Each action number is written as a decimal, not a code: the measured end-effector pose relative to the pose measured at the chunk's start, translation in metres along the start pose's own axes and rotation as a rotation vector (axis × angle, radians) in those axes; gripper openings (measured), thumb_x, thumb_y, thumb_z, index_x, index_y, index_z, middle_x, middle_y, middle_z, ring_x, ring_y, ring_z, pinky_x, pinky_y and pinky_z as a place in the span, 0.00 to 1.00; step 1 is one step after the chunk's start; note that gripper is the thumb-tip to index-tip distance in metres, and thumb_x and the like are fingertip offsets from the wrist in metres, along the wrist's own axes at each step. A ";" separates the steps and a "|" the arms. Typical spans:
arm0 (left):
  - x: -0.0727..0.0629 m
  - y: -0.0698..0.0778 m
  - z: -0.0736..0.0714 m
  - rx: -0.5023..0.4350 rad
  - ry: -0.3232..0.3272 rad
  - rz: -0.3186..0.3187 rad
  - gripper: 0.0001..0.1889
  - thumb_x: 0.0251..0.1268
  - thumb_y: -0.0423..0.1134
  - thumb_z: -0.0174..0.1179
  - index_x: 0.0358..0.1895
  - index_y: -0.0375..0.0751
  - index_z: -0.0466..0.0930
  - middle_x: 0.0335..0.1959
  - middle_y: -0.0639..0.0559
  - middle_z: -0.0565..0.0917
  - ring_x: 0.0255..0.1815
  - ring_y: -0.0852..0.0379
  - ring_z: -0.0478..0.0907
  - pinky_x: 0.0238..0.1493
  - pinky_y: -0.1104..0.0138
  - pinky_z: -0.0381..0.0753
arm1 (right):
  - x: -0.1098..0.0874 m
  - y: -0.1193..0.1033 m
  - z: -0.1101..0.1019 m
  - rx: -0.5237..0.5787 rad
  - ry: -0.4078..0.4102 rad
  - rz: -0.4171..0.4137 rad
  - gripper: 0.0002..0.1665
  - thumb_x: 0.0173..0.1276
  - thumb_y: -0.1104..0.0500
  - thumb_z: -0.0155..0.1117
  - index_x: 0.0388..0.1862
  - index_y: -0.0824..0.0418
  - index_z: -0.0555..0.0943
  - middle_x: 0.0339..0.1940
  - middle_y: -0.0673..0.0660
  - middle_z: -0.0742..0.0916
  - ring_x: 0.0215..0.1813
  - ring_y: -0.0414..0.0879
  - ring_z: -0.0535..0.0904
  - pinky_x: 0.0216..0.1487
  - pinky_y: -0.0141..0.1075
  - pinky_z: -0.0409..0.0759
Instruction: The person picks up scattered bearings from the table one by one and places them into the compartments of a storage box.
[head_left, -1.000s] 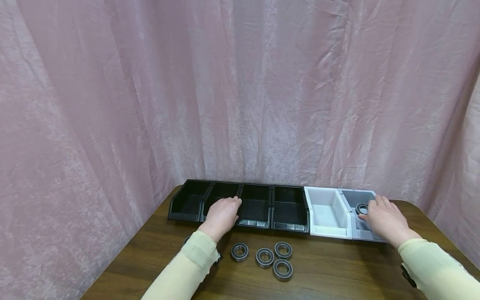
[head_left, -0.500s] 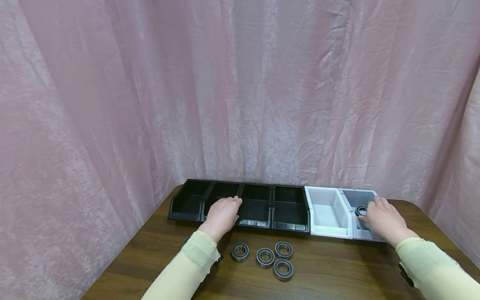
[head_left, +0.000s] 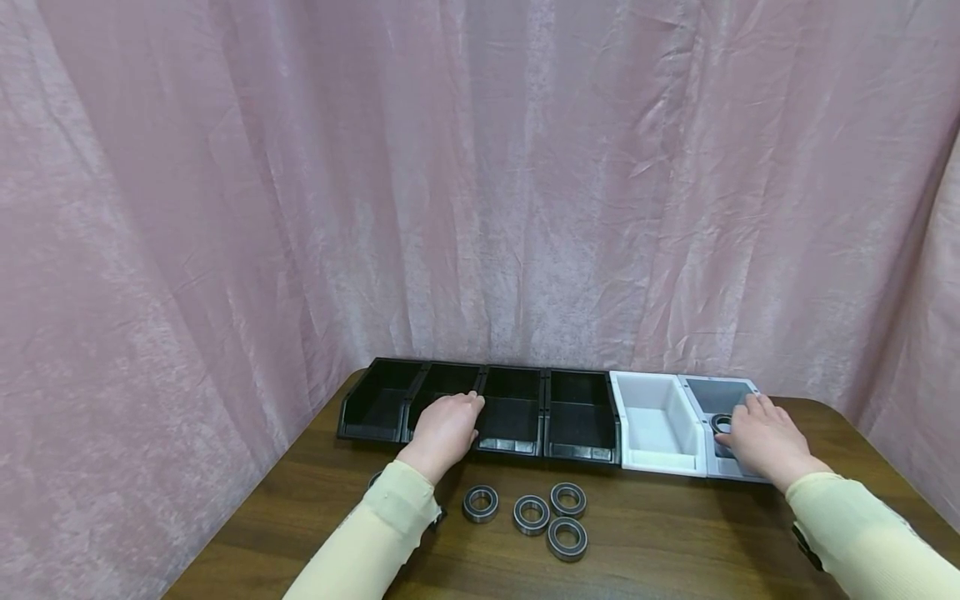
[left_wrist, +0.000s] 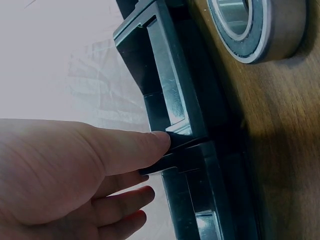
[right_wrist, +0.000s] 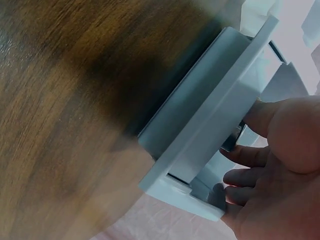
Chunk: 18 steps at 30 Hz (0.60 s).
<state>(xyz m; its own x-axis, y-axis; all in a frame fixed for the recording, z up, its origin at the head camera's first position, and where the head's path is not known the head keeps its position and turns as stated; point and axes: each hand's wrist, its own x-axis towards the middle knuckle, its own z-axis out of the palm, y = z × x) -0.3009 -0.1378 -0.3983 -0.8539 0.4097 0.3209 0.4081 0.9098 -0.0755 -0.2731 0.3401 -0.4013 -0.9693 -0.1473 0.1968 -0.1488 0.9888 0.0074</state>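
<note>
In the head view, my left hand (head_left: 446,429) is at the wall between two black bins (head_left: 510,425) in the row. The left wrist view has its thumb and index finger pinching the bins' edge (left_wrist: 180,162) where they meet. My right hand (head_left: 771,440) reaches into the light grey bin (head_left: 738,468) at the row's right end. Between its thumb and index finger it holds a ball bearing (head_left: 715,426), low inside that bin. Only a dark sliver of the bearing (right_wrist: 231,140) shows in the right wrist view, the rest hidden by fingers and bin.
Several more bearings (head_left: 468,505) lie flat on the brown wooden table (head_left: 660,542) in front of the bins, one partly behind the left sleeve (head_left: 375,525). A white bin (head_left: 660,462) stands beside the grey one. Pink curtains (head_left: 480,183) hang behind.
My right hand has shifted slightly left, and the bearing sits a touch lower in the grey bin. The left hand and the loose bearings have stayed put.
</note>
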 end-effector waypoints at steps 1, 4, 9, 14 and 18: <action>0.000 0.000 0.000 0.000 -0.001 -0.001 0.26 0.68 0.39 0.80 0.67 0.38 0.86 0.68 0.41 0.87 0.65 0.44 0.87 0.68 0.53 0.85 | 0.000 0.000 0.000 -0.001 -0.001 0.000 0.36 0.76 0.57 0.72 0.56 0.93 0.73 0.64 0.92 0.74 0.71 0.88 0.67 0.73 0.74 0.69; 0.000 0.000 0.000 0.000 -0.003 -0.002 0.26 0.67 0.39 0.81 0.67 0.38 0.86 0.68 0.40 0.87 0.65 0.44 0.87 0.67 0.53 0.85 | 0.000 0.000 0.003 -0.014 -0.002 -0.004 0.35 0.75 0.57 0.73 0.55 0.92 0.74 0.63 0.92 0.75 0.71 0.88 0.67 0.73 0.74 0.68; -0.001 0.000 -0.001 0.000 -0.010 -0.001 0.27 0.68 0.39 0.80 0.67 0.38 0.86 0.68 0.41 0.87 0.66 0.44 0.87 0.68 0.53 0.85 | 0.000 -0.001 0.006 -0.035 -0.017 -0.007 0.35 0.73 0.57 0.75 0.54 0.90 0.76 0.62 0.91 0.76 0.72 0.87 0.66 0.74 0.75 0.67; -0.002 0.000 -0.002 0.006 -0.014 0.000 0.26 0.68 0.39 0.80 0.68 0.38 0.86 0.69 0.41 0.86 0.66 0.44 0.86 0.69 0.53 0.84 | 0.000 -0.003 0.006 -0.064 -0.030 -0.016 0.34 0.72 0.57 0.77 0.54 0.89 0.77 0.61 0.89 0.78 0.72 0.87 0.66 0.74 0.75 0.67; -0.001 -0.001 -0.001 0.006 -0.005 0.001 0.26 0.68 0.39 0.80 0.67 0.38 0.86 0.68 0.40 0.87 0.65 0.44 0.87 0.68 0.53 0.85 | 0.001 -0.004 0.005 -0.091 -0.042 -0.031 0.31 0.72 0.57 0.77 0.52 0.87 0.80 0.59 0.87 0.80 0.72 0.87 0.66 0.73 0.74 0.68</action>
<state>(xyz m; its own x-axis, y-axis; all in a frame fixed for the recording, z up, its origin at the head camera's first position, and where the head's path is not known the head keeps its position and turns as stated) -0.2996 -0.1393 -0.3974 -0.8551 0.4113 0.3157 0.4073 0.9096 -0.0818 -0.2747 0.3358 -0.4059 -0.9722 -0.1765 0.1536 -0.1620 0.9815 0.1019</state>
